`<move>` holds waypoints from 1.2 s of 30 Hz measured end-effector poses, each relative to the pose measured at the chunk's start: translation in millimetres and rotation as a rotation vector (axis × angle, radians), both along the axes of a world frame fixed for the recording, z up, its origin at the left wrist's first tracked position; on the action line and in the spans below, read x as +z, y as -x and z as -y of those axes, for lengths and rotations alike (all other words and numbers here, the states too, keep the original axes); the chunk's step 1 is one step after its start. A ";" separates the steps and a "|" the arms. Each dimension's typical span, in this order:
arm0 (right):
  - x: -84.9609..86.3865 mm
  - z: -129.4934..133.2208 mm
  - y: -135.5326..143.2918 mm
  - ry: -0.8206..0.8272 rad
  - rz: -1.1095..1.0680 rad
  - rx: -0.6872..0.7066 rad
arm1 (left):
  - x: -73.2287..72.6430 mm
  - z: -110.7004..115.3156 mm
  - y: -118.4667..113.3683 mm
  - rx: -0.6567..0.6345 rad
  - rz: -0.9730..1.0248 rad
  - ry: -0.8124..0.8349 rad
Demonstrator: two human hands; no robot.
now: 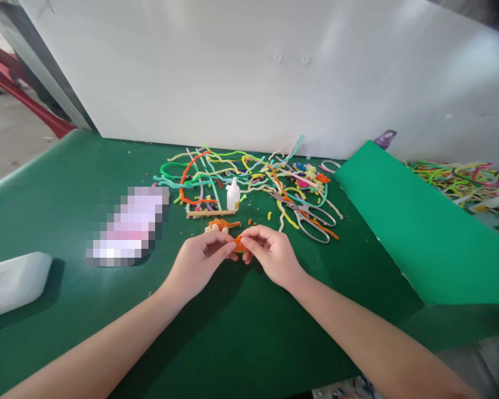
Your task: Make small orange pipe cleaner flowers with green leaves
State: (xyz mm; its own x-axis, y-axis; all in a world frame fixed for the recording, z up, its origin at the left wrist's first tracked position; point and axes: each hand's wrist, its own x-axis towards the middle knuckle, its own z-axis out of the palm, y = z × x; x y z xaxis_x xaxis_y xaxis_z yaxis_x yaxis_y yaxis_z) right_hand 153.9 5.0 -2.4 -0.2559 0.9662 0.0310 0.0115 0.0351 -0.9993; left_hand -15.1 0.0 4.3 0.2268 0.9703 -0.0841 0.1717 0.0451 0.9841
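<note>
An orange fuzzy piece [239,244], apparently shaped from pipe cleaner, is pinched between my two hands over the green table. My left hand [203,256] grips its left side with thumb and fingertips, and my right hand [271,252] grips its right side the same way. The fingers hide much of its shape. Just beyond my left fingertips lies a small bundle of orange and cream pipe cleaner [220,224]. Behind that are a thin tan stick [211,213] and an upright white dropper bottle [233,195]. Metal scissors [311,216] lie beyond my right hand.
Loose coloured pipe cleaners [195,175] spread across the back of the table [120,321], against a white panel [253,83]. A pixelated object [128,227] and a white case [14,282] lie at left. At right are a green board [432,233] and more pipe cleaners [474,180].
</note>
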 end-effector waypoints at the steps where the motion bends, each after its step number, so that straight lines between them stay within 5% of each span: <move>1: 0.0 0.3 0.0 0.000 0.014 0.002 | -0.5 0.3 -0.2 -0.008 0.006 -0.006; 14: 6.4 -2.0 -4.5 0.077 0.112 0.133 | -0.8 0.4 0.9 -0.126 0.069 -0.013; 20: 5.0 -1.9 -1.8 0.117 -0.092 0.062 | 2.2 -0.4 -0.6 -0.046 0.118 0.037; 36: 6.3 -2.2 -3.0 0.163 -0.120 -0.029 | 1.1 0.7 -0.9 0.013 0.195 0.074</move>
State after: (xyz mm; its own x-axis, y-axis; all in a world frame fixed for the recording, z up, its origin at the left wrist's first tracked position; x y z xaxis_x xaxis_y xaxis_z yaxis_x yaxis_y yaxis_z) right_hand 156.9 7.2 3.9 -0.2316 0.9678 -0.0984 -0.1090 -0.1263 -0.9860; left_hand -14.2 -0.8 5.4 0.2330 0.9662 -0.1106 -0.0232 0.1193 0.9926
